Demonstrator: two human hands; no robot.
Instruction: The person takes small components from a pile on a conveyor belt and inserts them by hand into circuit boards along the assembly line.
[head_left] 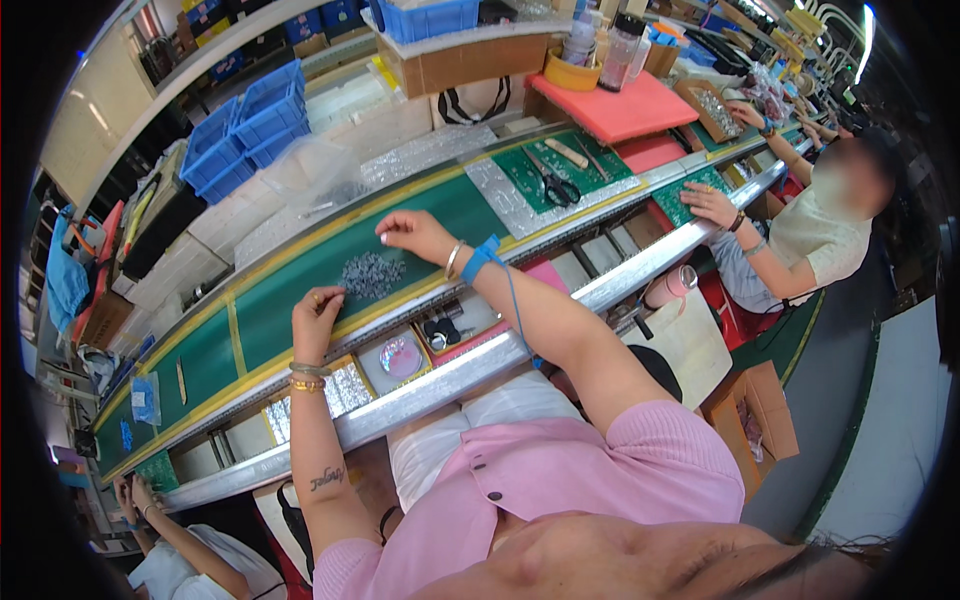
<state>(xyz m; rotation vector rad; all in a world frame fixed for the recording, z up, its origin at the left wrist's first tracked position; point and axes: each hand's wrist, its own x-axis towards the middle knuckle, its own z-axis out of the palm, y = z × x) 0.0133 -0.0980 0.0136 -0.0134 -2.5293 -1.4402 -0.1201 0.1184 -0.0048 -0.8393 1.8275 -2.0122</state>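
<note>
A pile of small grey-blue parts (373, 276) lies on the green belt (275, 312) in front of me; their exact kind is too small to tell. My left hand (318, 312) is at the pile's left edge, thumb and fingertips pinched together. Beyond the pile, to its upper right, my right hand (418, 236) is raised with curled fingers and the thumb against the index finger. A tiny pale spot shows at its fingertips, and I cannot make out whether it is a part or a nail. A blue wrist strap (482, 258) with a cord circles my right wrist.
Black scissors (558, 186) lie on a green circuit board (535, 170) to the right. A metal rail (450, 372) and shallow trays (398, 357) edge the belt nearest me. Blue bins (268, 115) stand behind. Co-workers (820, 215) sit on both sides.
</note>
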